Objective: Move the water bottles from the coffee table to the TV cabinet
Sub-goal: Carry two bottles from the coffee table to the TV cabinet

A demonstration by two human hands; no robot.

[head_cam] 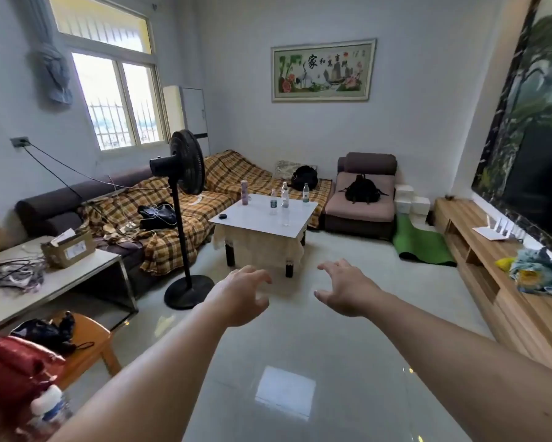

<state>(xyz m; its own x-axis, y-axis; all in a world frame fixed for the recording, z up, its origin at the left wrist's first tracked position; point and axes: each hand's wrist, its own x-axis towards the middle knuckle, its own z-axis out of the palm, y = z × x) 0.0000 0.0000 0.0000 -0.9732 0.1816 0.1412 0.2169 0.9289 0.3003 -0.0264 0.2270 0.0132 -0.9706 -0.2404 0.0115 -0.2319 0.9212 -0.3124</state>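
Several clear water bottles stand upright on the white coffee table in the middle of the room: one at the left, one behind centre, one at the back right, one nearest me. A pink flask stands at the table's far left. The wooden TV cabinet runs along the right wall under a dark TV. My left hand and my right hand reach forward over the floor, well short of the table, fingers spread, holding nothing.
A black standing fan stands left of the table. A plaid-covered sofa lines the left wall; an armchair holds a black bag. A green mat lies by the cabinet. Cloth and a router sit on the cabinet. Glossy floor stretches between me and the table.
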